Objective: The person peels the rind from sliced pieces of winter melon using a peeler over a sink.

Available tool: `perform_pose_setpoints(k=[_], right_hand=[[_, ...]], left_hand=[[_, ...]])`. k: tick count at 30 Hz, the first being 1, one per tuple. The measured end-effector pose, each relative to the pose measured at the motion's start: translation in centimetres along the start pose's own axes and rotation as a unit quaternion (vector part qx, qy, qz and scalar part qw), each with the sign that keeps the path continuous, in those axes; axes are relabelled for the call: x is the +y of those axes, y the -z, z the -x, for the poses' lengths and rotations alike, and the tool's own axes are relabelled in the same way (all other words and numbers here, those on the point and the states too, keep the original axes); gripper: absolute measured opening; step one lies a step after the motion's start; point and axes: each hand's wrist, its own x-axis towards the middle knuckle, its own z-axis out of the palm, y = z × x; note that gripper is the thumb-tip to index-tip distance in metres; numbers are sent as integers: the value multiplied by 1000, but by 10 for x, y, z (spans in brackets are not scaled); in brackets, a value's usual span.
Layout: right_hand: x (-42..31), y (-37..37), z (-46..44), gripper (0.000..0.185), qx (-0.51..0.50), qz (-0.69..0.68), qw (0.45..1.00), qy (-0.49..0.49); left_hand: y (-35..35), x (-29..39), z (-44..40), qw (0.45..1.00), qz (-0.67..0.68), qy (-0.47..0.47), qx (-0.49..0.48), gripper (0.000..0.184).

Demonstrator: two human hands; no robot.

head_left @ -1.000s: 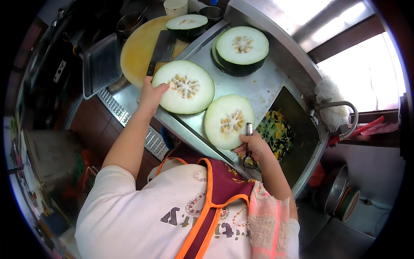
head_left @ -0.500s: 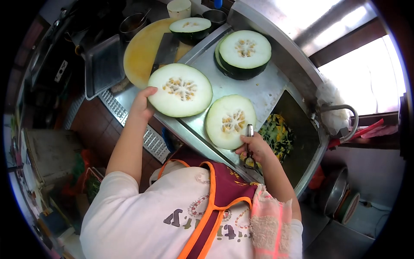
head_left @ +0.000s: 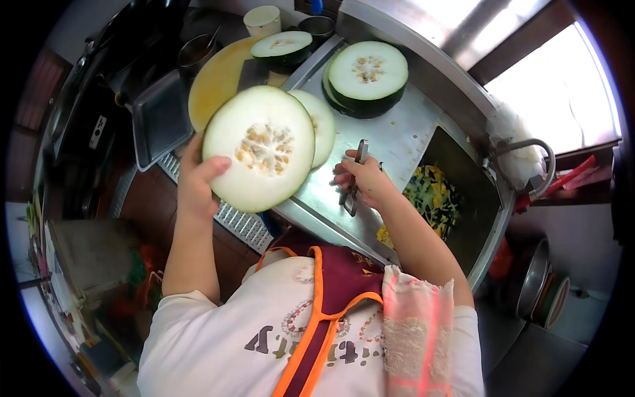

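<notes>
My left hand (head_left: 200,178) grips the near-left edge of a thick round melon slice (head_left: 228,132), pale with a seedy centre, raised above the counter's front edge. Partly hidden behind it, another pale slice (head_left: 323,132) lies on the metal counter (head_left: 357,135). In my right hand (head_left: 365,180) is a metal peeler (head_left: 354,182), held over the counter to the right of both slices. A dark-green-skinned melon piece (head_left: 367,73) rests farther back on the counter, on top of another slice.
A sink (head_left: 469,212) at the right holds green and yellow peelings (head_left: 433,198) below a curved faucet (head_left: 546,162). At the back left are a round yellow board (head_left: 215,86), a cleaver (head_left: 253,74), a melon piece (head_left: 281,45), a metal tray (head_left: 161,119) and a white tub (head_left: 262,21).
The slice in my left hand has risen toward me. The other slice has moved left and back, behind it, and my right hand has let it go and moved back with the peeler.
</notes>
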Motion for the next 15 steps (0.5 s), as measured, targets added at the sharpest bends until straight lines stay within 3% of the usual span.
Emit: perform_pose_setpoints(k=[3, 5, 7, 9, 11, 13, 15], right_hand=[[2, 20, 12, 32, 45, -77, 996, -13], [5, 50, 19, 25, 60, -145, 987, -20], [9, 84, 25, 13, 92, -258, 962, 3], [-14, 84, 64, 12, 171, -315, 932, 48], [-19, 97, 81, 13, 197, -377, 899, 103], [-25, 103, 101, 17, 221, -407, 872, 155], [-38, 90, 120, 25, 246, -407, 857, 201]], left_hand=[[-29, -1, 15, 989, -135, -35, -50, 61], [-44, -16, 23, 961, -241, -106, -84, 58], [-67, -19, 34, 942, -290, -86, -144, 58], [-76, -41, 36, 894, -375, -149, -194, 57], [-97, -52, 45, 874, -384, -188, -232, 54], [-115, -63, 52, 818, -432, -276, -261, 56], [-131, -75, 56, 810, -411, -294, -296, 55]])
